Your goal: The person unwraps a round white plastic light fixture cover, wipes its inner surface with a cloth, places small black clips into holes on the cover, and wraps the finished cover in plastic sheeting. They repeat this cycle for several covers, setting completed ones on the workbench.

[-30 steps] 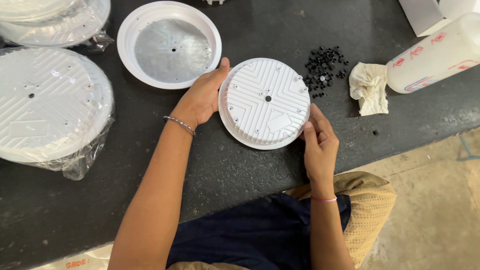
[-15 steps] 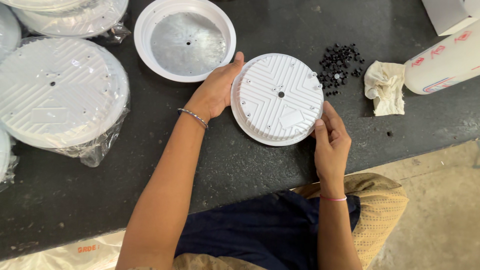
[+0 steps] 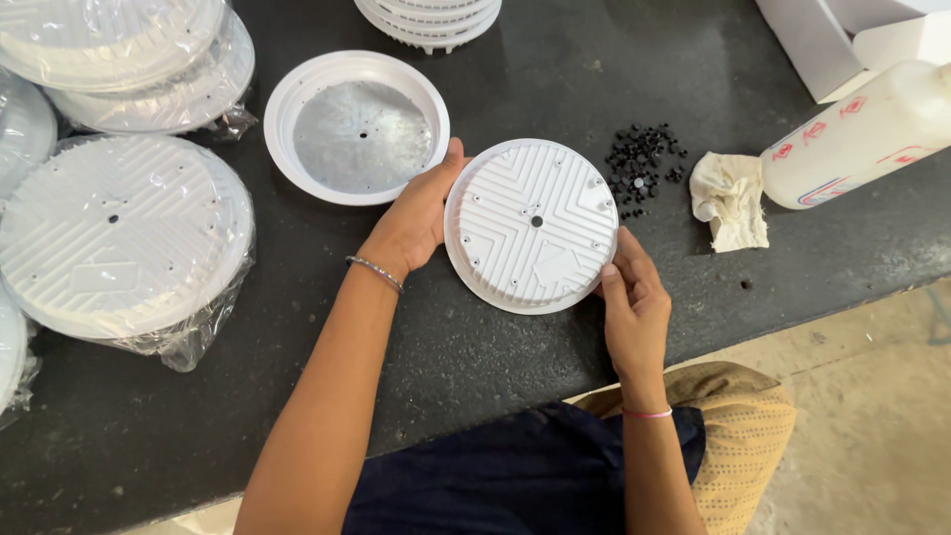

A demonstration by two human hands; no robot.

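In the middle of the dark worktop (image 3: 495,416) lies a round white ribbed housing disc (image 3: 532,225), flat on the surface with its grooved face and small centre hole turned up. The left hand (image 3: 421,213) cups its left rim, thumb laid up along the edge and fingers wrapped around the side, so that grip is closed on the disc. The right hand (image 3: 630,302) meets the lower right rim, fingertips pressed to the edge, holding it from that side as well. Just beside the left hand, up and to the left, sits an open white round pan with a silvery metal floor (image 3: 357,127). To the right of the disc is a scatter of small black screws (image 3: 642,166), and next to them a crumpled cream cloth (image 3: 731,200) touching a white plastic squeeze bottle (image 3: 862,139) lying on its side. Far left, more ribbed discs wrapped in clear plastic (image 3: 114,238) are stacked, and another stack of white discs (image 3: 428,20) stands at the top edge.
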